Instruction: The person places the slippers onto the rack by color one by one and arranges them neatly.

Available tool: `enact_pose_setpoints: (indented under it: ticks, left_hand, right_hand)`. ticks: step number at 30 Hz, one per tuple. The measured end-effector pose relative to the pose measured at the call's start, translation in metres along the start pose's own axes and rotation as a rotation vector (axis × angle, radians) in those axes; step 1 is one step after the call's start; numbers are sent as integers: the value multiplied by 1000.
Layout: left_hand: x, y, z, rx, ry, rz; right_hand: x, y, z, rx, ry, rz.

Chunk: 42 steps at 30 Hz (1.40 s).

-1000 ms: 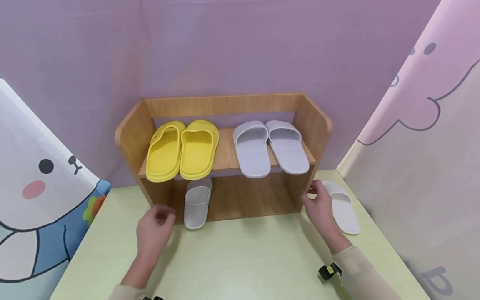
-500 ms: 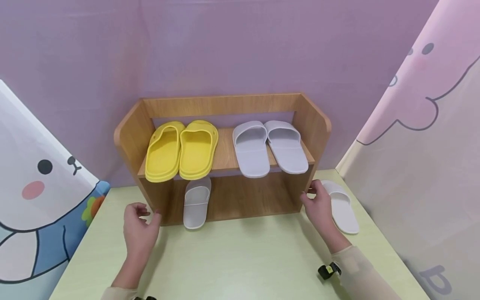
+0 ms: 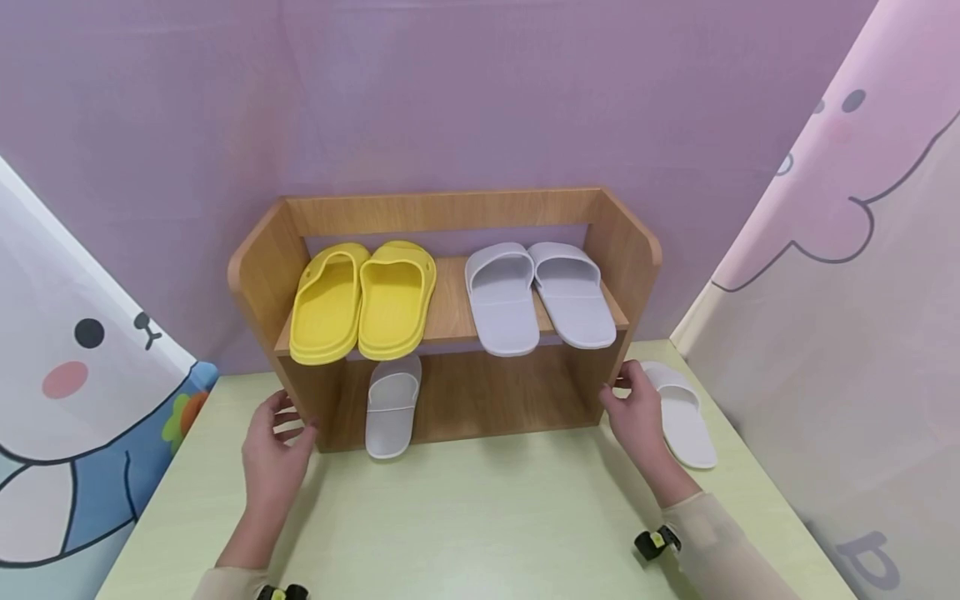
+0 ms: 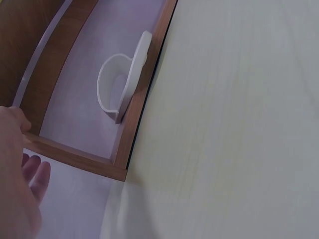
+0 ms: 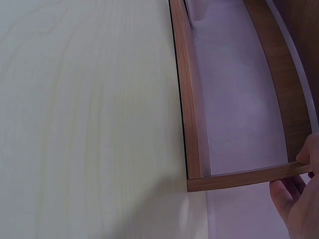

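Observation:
A wooden shoe rack with two levels stands on the table. My left hand is at its lower left side panel, thumb at the front edge and fingers round the outside. In the left wrist view the thumb of that left hand lies on the panel's inner side. On the right, my right hand grips the other side panel between thumb and fingers. Yellow clogs and a pair of pale lilac slides sit on the upper shelf. Below them, one white slide leans out over the front edge.
Another white slide lies on the table just outside the rack, beside my right hand. A purple cloth backdrop hangs behind, and printed cartoon cloths flank the table on both sides.
My left hand has moved left from in front of the rack's lower left corner and then forward, its fingers now round the side panel. The right hand and the shoes stay put.

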<state>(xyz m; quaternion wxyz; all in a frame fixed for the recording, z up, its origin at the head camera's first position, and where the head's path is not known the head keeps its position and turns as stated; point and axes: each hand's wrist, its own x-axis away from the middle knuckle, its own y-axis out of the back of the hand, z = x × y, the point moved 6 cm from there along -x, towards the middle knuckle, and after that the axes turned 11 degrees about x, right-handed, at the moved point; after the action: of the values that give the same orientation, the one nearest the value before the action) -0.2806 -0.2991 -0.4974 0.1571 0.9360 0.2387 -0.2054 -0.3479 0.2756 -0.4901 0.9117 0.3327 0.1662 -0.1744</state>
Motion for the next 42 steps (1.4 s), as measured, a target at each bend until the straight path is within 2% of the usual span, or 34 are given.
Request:
enact_pose_setpoints:
  ticks: [11,20,32,37,42]
  left_hand:
    - [-6,-1,8,-46,-21,17]
    - [-9,-4,14,-36,-32,42]
    - [-14,-6,16,-64,-40,74]
    - [-17,-3,15,-102,-31,83]
    - [-17,-1,15,-126,-30,86]
  right_hand:
    - [1,1,0,18,-13,-1]
    - [2,2,-2,14,-23,16]
    - [9,20,-15,73,-1,58]
    - [10,34,-28,160,-15,79]
    - [17,46,-52,340,-20,121]
